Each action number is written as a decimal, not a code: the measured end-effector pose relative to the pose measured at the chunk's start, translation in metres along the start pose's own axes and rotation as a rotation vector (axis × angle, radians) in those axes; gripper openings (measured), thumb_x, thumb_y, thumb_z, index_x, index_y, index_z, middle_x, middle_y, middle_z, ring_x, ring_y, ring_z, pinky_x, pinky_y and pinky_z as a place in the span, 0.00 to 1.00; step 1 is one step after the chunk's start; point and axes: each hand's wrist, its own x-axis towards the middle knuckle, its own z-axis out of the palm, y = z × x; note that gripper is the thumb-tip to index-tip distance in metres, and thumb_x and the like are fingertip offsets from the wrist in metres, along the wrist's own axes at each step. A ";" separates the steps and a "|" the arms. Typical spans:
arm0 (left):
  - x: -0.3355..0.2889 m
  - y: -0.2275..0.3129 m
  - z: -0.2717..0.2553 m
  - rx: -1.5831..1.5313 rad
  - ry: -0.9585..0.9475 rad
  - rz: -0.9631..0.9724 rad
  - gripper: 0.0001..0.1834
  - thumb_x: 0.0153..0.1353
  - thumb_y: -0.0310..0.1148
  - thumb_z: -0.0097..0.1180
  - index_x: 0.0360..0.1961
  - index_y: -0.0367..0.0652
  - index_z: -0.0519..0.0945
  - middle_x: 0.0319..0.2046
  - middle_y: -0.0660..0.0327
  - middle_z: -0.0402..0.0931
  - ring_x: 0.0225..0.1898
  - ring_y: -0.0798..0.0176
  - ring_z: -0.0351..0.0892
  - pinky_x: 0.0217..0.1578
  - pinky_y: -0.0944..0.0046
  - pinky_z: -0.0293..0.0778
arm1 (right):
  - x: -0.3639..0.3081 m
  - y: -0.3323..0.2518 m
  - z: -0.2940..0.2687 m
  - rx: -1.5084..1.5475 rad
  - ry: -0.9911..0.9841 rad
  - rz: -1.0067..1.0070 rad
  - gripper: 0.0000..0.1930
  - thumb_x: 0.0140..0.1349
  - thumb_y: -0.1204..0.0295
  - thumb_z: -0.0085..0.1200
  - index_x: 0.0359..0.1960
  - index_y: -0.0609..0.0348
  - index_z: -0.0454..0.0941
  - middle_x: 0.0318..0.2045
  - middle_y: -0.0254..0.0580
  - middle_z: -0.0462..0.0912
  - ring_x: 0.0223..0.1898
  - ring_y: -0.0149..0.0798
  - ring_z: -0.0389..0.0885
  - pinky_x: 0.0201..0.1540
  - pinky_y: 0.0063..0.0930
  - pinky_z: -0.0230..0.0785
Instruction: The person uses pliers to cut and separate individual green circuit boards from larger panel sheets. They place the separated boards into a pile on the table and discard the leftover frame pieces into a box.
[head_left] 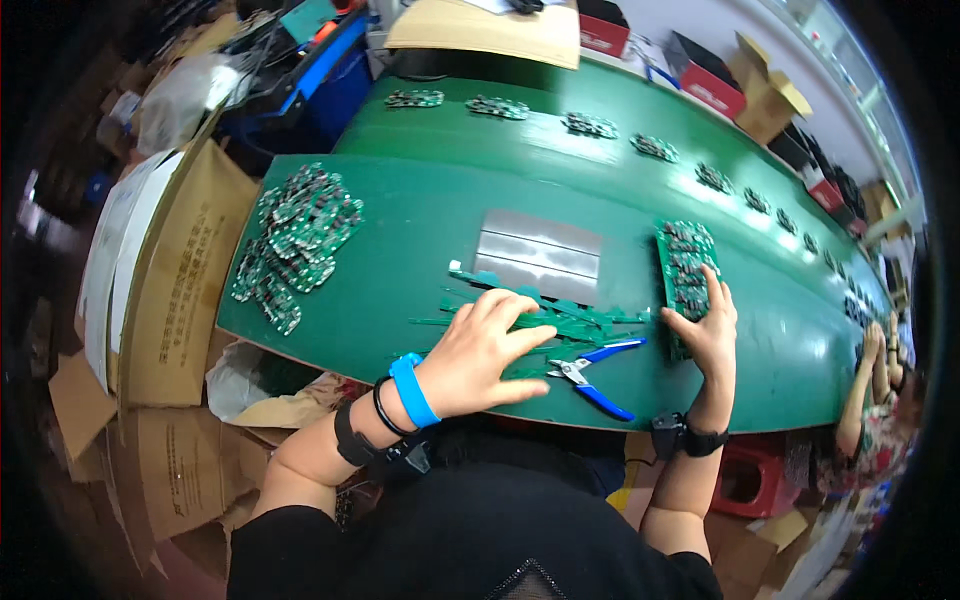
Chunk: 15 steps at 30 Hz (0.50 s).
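Cardboard crowds the left side of this workroom, one big brown carton [175, 275] standing right against the green counter [410, 215], with a cloudy plastic bag [185, 112] heaped up behind it. Across the back, red-and-black boxes [705, 80] line the wall beside an opened brown box [768, 100], and light gleams off the long green stretch where small circuit boards [498, 107] sit spaced out in a row, curving away to the right. Down there at the right rim, another person [875, 440] sits at the same run of green, and a red plastic stool [755, 485] peeks out below the edge.

Now the near surface: a loose pile of boards [300, 235] on the left, a grey metal plate [538, 255] in the middle, thin green strips [575, 322] scattered just below it. Blue-handled cutters [608, 403] lie beside them, handles splayed. The left hand [490, 355] is spread wide over the strips; contact is hard to tell. The right hand [708, 330] is at the board panel [685, 265] right of the plate, thumb and fingers parted across it; I can't tell whether it grips.
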 end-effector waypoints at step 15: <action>0.012 -0.018 -0.005 0.296 -0.109 0.032 0.37 0.48 0.37 0.67 0.63 0.54 0.69 0.65 0.49 0.59 0.66 0.44 0.59 0.63 0.38 0.53 | -0.011 0.010 -0.004 -0.160 0.013 0.041 0.54 0.34 0.52 0.74 0.68 0.38 0.60 0.66 0.60 0.59 0.66 0.62 0.57 0.63 0.58 0.52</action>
